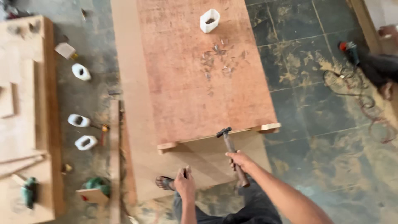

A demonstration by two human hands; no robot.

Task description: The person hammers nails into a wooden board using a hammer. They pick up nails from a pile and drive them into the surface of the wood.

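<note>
The right hand (241, 161) is wrapped around the wooden handle of a claw hammer (231, 151). The fingers are closed fully about the handle, near its lower end. The hammer head points up and away from the person and sits at the near edge of the plywood panel (199, 83), touching or just above that edge; which of the two cannot be told.

The left hand (185, 183) is held below the near edge of the plywood panel, to the left of the hammer. Its fingers are pressed together in a loose fist, and a small pale object appears pinched at the fingertips; the object is too small to identify.

The plywood panel is reddish-brown and lies flat on wooden battens (265, 127), whose ends project at its near corners. A larger pale board (137, 137) lies under the panel, on the floor.

On the panel, near its far end, stands a white plastic container (209, 20). Between that container and the hammer, a scatter of loose nails (215, 60) lies on the panel surface.

Left of the panel, three more white containers (81, 120) lie on the floor. A sandalled foot (165, 181) rests on the pale board, just left of the left hand. Right of the panel, well apart from it, a power tool with a coiled cord (352, 76) lies on the tiled floor.
</note>
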